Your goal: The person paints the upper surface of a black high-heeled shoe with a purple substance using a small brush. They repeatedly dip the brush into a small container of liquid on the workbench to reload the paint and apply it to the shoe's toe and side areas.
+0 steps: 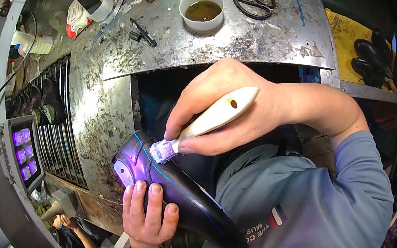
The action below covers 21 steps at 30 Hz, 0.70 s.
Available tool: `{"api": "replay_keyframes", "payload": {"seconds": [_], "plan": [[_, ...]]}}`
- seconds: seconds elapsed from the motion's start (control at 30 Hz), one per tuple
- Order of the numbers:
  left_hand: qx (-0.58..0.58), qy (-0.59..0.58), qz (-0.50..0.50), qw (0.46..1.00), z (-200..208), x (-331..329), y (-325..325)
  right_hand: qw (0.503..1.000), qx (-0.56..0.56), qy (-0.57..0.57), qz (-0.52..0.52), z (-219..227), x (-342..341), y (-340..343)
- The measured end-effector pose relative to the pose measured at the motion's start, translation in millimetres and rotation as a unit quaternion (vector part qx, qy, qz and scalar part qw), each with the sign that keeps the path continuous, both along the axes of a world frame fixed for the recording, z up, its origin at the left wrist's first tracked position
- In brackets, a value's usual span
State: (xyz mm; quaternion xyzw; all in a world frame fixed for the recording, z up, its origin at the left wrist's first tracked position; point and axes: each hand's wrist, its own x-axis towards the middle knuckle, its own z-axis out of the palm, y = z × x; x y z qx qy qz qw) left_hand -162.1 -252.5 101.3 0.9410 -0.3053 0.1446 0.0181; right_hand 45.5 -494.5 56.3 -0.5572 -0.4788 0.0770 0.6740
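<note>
A black leather shoe lies slanted across the front of my body, its toe toward the lower right. A blue line runs along its side, and a pale piece with a small dark hole shows in its opening. My left hand grips the shoe from the lower left, fingers pressed on its side. In my right hand is a brush with a pale, holed handle, pinched between thumb and fingers. Its whitish bristles, lit purple, touch the shoe at the blue line near the opening.
On the stained metal bench stand a white bowl of dark liquid, scissors and a black marker. A purple-lit lamp hangs left, beside racked shoes. Another person's hand shows lower left. Dark shoe-shaped pieces lie right.
</note>
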Motion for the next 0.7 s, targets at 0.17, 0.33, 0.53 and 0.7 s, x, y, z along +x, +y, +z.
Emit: {"api": "replay_keyframes", "payload": {"seconds": [0.17,0.33,0.53,0.7], "plan": [[0.005,0.003,0.007,1.000,4.4,-3.2,-3.6,0.999,-0.007,-0.038,-0.012,3.3,-0.9,9.9],[0.009,0.012,0.010,1.000,5.8,-3.9,-4.0,1.000,-0.021,-0.018,-0.003,6.7,-1.9,14.1],[0.002,0.010,0.012,1.000,2.2,-4.7,-1.6,0.996,-0.042,0.044,0.065,13.5,-4.3,8.7],[0.003,0.000,0.019,1.000,-0.7,-5.1,0.2,0.994,-0.030,0.031,0.096,15.1,-3.9,-0.5]]}}
